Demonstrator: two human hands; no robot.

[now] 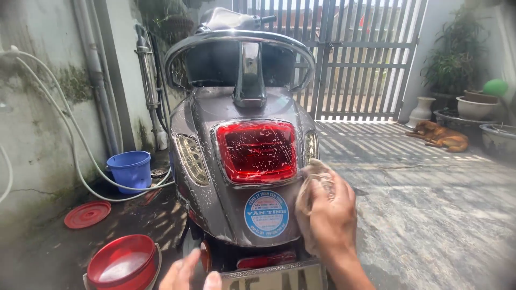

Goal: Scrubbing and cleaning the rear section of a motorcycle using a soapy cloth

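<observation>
Tan cloth (314, 185) under right hand (333, 215)

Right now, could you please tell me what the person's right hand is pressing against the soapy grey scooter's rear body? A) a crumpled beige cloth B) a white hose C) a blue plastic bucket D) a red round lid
A: the right hand holds a crumpled beige cloth against the grey scooter's rear body, just right of the red tail light; the blue bucket stands apart by the wall.

Sunlit concrete yard (430, 215), stained wall (37, 123), slatted metal gate (360, 59).
</observation>
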